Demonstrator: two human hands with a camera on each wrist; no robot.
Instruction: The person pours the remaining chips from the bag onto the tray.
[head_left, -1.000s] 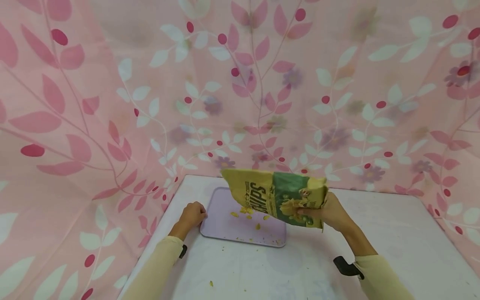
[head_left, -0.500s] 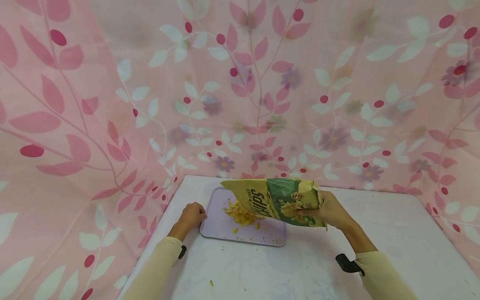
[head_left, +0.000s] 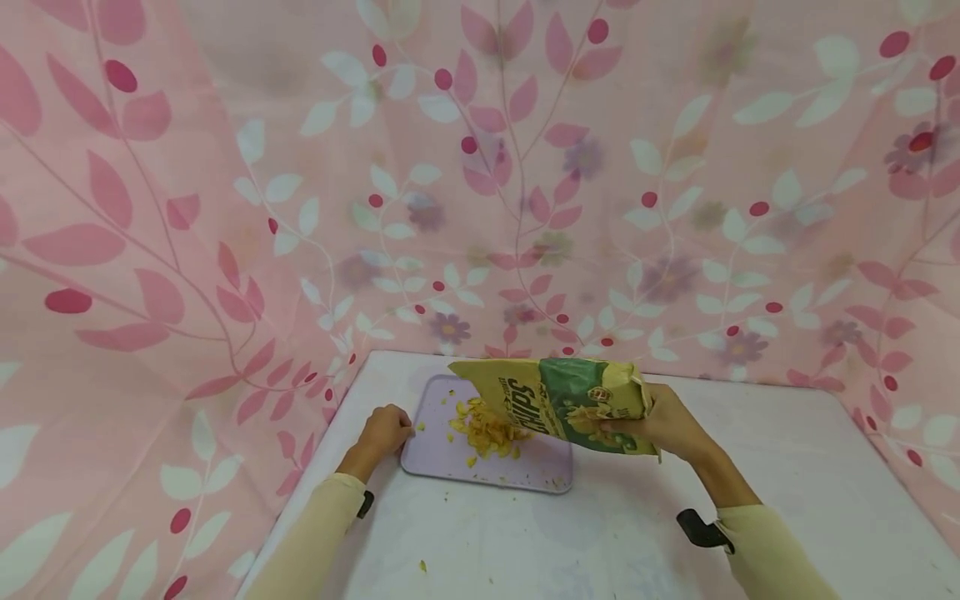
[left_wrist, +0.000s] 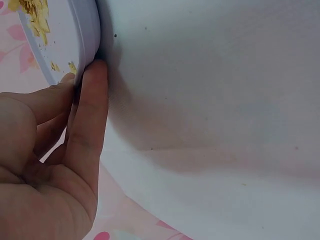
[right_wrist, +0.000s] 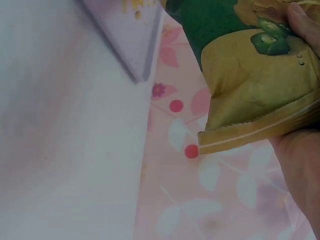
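Observation:
A yellow and green bag of chips (head_left: 570, 404) tilts mouth-down over a lilac tray (head_left: 431, 458). My right hand (head_left: 667, 421) grips the bag near its sealed bottom end, the thumb across the printed front. In the right wrist view the bag's crimped seam (right_wrist: 260, 132) lies beside the palm. Below the bag's mouth a heap of broken yellow chips (head_left: 483, 429) lies on the tray. At the tray's left edge my left hand (head_left: 384, 429) pinches the rim; the left wrist view has the thumb (left_wrist: 62, 87) on top and the fingers against the outer side.
The white tabletop (head_left: 600, 542) carries scattered crumbs and a chip piece (head_left: 422, 566) near the front. A pink floral curtain (head_left: 480, 208) hangs behind and at both sides. Dark straps (head_left: 701, 529) sit at the wrists.
Chips have poured out of the bag, and the few pieces on the tray have grown into a heap. The bag has dipped slightly. My left hand stays at the rim.

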